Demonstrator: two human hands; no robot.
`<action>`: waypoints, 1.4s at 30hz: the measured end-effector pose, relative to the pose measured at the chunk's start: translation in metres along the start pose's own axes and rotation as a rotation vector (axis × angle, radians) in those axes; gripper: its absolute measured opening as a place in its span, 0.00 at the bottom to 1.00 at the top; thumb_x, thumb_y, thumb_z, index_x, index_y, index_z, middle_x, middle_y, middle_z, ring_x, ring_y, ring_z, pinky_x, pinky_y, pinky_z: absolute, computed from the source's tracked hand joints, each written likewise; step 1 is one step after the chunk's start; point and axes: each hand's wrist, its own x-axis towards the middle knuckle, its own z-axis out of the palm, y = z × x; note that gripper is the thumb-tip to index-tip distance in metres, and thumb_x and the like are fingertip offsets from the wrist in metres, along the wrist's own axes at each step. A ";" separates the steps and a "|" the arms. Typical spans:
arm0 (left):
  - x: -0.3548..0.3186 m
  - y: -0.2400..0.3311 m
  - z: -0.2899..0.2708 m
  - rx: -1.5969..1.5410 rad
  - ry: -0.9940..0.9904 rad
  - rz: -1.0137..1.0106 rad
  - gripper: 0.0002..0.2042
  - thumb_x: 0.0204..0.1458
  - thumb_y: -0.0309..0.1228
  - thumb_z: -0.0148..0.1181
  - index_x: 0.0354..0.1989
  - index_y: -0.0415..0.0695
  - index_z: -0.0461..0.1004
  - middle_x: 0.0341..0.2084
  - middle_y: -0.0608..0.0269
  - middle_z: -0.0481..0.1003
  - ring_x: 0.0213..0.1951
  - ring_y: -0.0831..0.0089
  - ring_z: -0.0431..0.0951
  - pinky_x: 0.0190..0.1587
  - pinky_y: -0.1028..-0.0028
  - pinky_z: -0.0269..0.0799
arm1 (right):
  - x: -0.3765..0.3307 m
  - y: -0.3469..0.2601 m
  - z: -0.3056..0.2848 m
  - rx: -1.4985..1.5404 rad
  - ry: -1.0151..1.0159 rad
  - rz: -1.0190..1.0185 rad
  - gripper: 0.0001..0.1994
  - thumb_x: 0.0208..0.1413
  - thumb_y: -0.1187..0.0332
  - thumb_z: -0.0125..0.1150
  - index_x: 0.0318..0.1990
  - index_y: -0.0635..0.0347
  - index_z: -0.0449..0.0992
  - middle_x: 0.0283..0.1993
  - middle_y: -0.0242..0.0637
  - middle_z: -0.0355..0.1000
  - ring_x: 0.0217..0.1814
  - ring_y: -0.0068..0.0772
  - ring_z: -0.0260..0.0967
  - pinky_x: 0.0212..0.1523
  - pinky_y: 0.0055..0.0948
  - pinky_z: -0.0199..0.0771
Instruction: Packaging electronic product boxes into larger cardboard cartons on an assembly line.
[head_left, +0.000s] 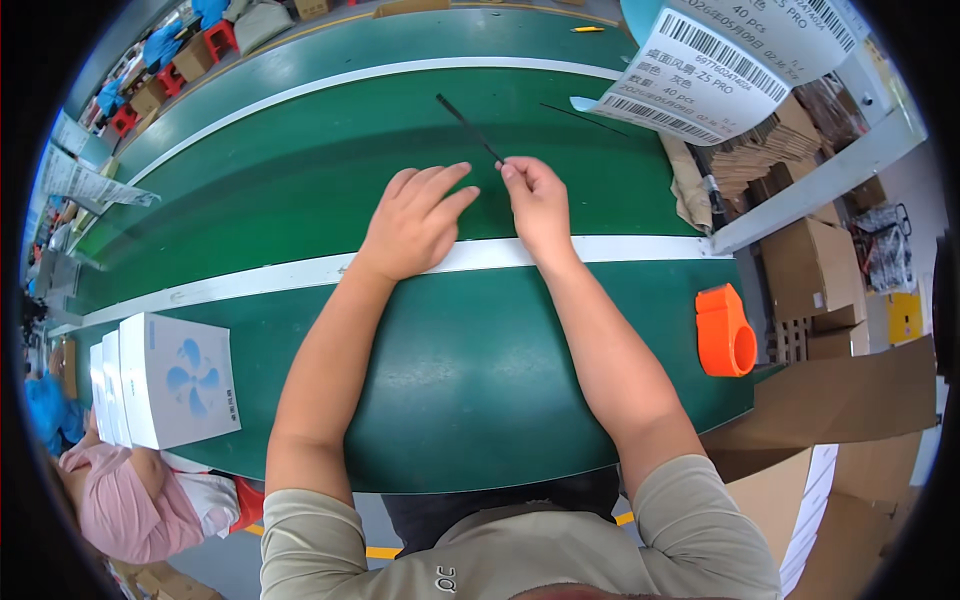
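Observation:
A thin, dark, flat strip (468, 127) is pinched at its lower end between the thumb and fingers of my right hand (542, 205). It slants up and to the left above the green conveyor belt (280, 190). My left hand (412, 225) is just left of it, fingers spread and apart from the strip, holding nothing. Both wrists are over the white rail (490, 254) between the belt and the near green worktop (450, 370). Farther right, a second, thinner dark strip (585, 119) lies on the belt.
White boxes (185, 380) with a blue fan print stand on the worktop's left. An orange tape dispenser (725, 335) sits at its right end. Printed label sheets (690, 75) hang at upper right. Cardboard (820, 405) flanks the right edge; a person in pink (140, 505) is lower left.

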 end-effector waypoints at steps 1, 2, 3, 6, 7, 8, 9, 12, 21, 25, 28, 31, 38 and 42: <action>-0.004 -0.004 0.001 -0.008 -0.030 -0.048 0.18 0.46 0.24 0.60 0.48 0.46 0.78 0.54 0.58 0.76 0.52 0.59 0.78 0.54 0.58 0.71 | 0.013 -0.005 -0.008 -0.213 0.017 -0.166 0.10 0.68 0.67 0.59 0.46 0.64 0.80 0.32 0.33 0.77 0.29 0.25 0.70 0.33 0.28 0.70; -0.006 -0.006 0.002 -0.017 -0.022 -0.048 0.18 0.46 0.24 0.60 0.48 0.46 0.78 0.54 0.58 0.76 0.52 0.59 0.78 0.54 0.58 0.71 | 0.028 -0.009 -0.018 -0.415 0.031 -0.328 0.10 0.68 0.66 0.59 0.47 0.62 0.80 0.33 0.36 0.79 0.29 0.32 0.74 0.34 0.31 0.75; -0.010 -0.008 0.004 -0.040 -0.033 -0.062 0.17 0.45 0.23 0.60 0.47 0.46 0.78 0.52 0.58 0.77 0.51 0.59 0.78 0.53 0.59 0.72 | 0.045 -0.016 -0.033 -0.692 0.054 -0.511 0.10 0.67 0.64 0.59 0.46 0.60 0.80 0.33 0.40 0.79 0.30 0.41 0.76 0.34 0.37 0.76; -0.009 -0.011 0.007 -0.078 -0.039 -0.089 0.15 0.45 0.22 0.61 0.44 0.45 0.77 0.48 0.59 0.78 0.49 0.59 0.79 0.52 0.60 0.72 | 0.115 -0.010 -0.097 -1.246 0.221 -0.707 0.11 0.65 0.61 0.58 0.44 0.57 0.80 0.36 0.50 0.80 0.37 0.56 0.78 0.36 0.47 0.78; -0.007 -0.009 0.010 -0.093 -0.034 -0.089 0.14 0.45 0.22 0.61 0.43 0.45 0.78 0.46 0.60 0.78 0.48 0.60 0.79 0.51 0.61 0.72 | 0.133 -0.004 -0.125 -1.345 0.231 -0.770 0.11 0.65 0.60 0.59 0.44 0.56 0.80 0.36 0.49 0.80 0.37 0.55 0.79 0.35 0.47 0.79; -0.007 -0.008 0.012 -0.102 -0.033 -0.095 0.13 0.46 0.22 0.61 0.42 0.45 0.78 0.45 0.60 0.78 0.47 0.60 0.79 0.51 0.61 0.72 | 0.147 0.007 -0.150 -1.436 0.233 -0.836 0.12 0.64 0.59 0.59 0.44 0.56 0.80 0.36 0.49 0.80 0.37 0.54 0.79 0.35 0.47 0.79; -0.006 -0.008 0.013 -0.111 -0.029 -0.100 0.13 0.46 0.22 0.61 0.41 0.45 0.78 0.44 0.61 0.78 0.46 0.61 0.79 0.50 0.61 0.72 | 0.154 0.024 -0.176 -1.489 0.247 -0.874 0.12 0.64 0.59 0.59 0.45 0.55 0.79 0.36 0.48 0.80 0.37 0.54 0.79 0.36 0.48 0.79; -0.007 -0.011 0.012 -0.125 -0.023 -0.126 0.12 0.47 0.22 0.61 0.41 0.45 0.78 0.43 0.62 0.78 0.45 0.62 0.79 0.50 0.62 0.72 | 0.159 0.047 -0.226 -1.606 0.182 -0.841 0.11 0.62 0.59 0.60 0.44 0.56 0.79 0.36 0.46 0.80 0.38 0.53 0.79 0.38 0.51 0.78; -0.008 -0.011 0.013 -0.154 -0.032 -0.170 0.10 0.48 0.21 0.61 0.39 0.44 0.79 0.40 0.61 0.80 0.44 0.62 0.81 0.48 0.62 0.74 | 0.154 0.043 -0.226 -1.736 0.002 -0.623 0.10 0.61 0.61 0.60 0.40 0.57 0.78 0.38 0.44 0.80 0.41 0.52 0.79 0.43 0.53 0.77; -0.009 -0.010 0.013 -0.151 -0.045 -0.208 0.10 0.49 0.20 0.60 0.39 0.44 0.80 0.39 0.61 0.80 0.44 0.62 0.80 0.48 0.63 0.74 | 0.143 0.021 -0.210 -1.763 -0.071 -0.494 0.10 0.59 0.62 0.60 0.38 0.58 0.77 0.37 0.47 0.80 0.41 0.53 0.79 0.42 0.52 0.77; -0.013 -0.013 0.009 -0.160 0.004 -0.266 0.10 0.51 0.21 0.59 0.41 0.43 0.80 0.38 0.60 0.81 0.43 0.59 0.80 0.48 0.62 0.75 | 0.120 0.003 -0.160 -1.459 0.013 -0.307 0.10 0.58 0.61 0.60 0.38 0.59 0.78 0.36 0.48 0.79 0.40 0.53 0.78 0.40 0.50 0.76; -0.011 -0.014 0.011 -0.209 0.081 -0.376 0.09 0.55 0.23 0.59 0.43 0.42 0.81 0.38 0.59 0.81 0.42 0.60 0.81 0.47 0.64 0.75 | 0.097 -0.005 -0.089 -1.046 0.062 -0.199 0.11 0.57 0.61 0.60 0.38 0.60 0.78 0.32 0.48 0.77 0.36 0.49 0.78 0.38 0.45 0.75; -0.040 -0.018 0.017 -0.662 0.417 -1.093 0.10 0.65 0.32 0.60 0.43 0.38 0.82 0.37 0.62 0.83 0.38 0.73 0.81 0.44 0.73 0.75 | -0.031 -0.013 0.088 -0.545 -0.226 -0.090 0.08 0.58 0.66 0.61 0.35 0.62 0.75 0.25 0.38 0.73 0.26 0.32 0.70 0.31 0.35 0.69; -0.047 0.002 0.001 -0.772 0.558 -1.181 0.13 0.66 0.35 0.60 0.41 0.36 0.82 0.37 0.64 0.83 0.38 0.81 0.78 0.42 0.78 0.73 | -0.067 -0.016 0.099 -0.529 -0.262 -0.149 0.07 0.58 0.67 0.61 0.34 0.62 0.73 0.22 0.32 0.68 0.23 0.26 0.64 0.29 0.32 0.66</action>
